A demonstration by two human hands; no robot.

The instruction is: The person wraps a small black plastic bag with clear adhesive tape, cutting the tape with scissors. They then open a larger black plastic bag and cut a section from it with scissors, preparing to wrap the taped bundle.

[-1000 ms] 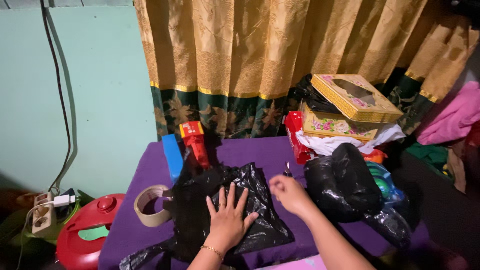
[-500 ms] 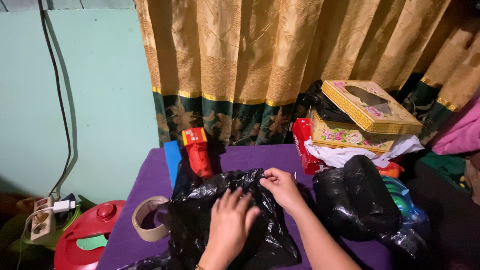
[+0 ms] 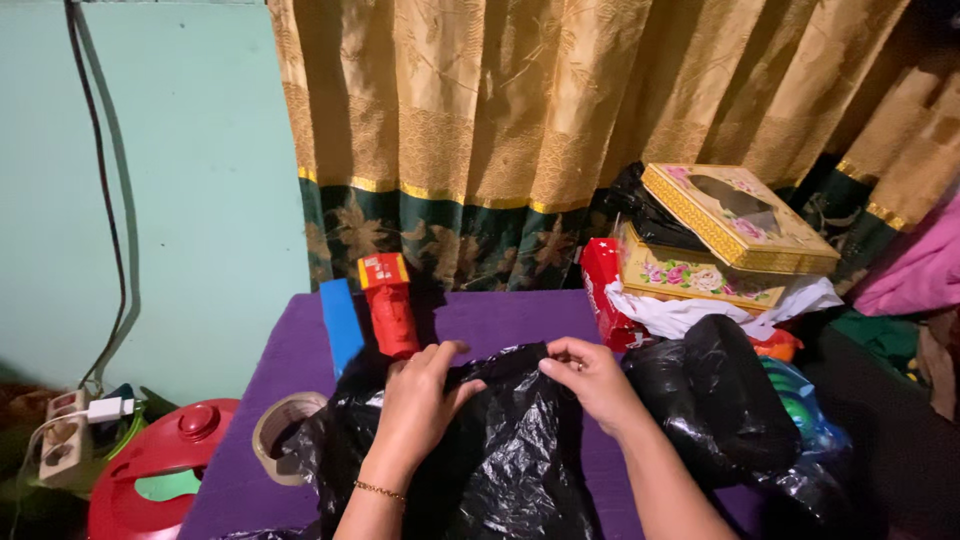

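Purple table (image 3: 510,315); black bag (image 3: 500,460) lengthwise toward camera, both hands gripping far edge.

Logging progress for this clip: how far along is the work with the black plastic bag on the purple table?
Early to middle, it seems. Done: the black plastic bag is lifted off the purple table, upper edge raised. In hand: the left hand and right hand each pinch that edge, apparently parting it. Left: nothing visibly inside yet; the tape roll lies untouched beside it, and the bag is unsealed.
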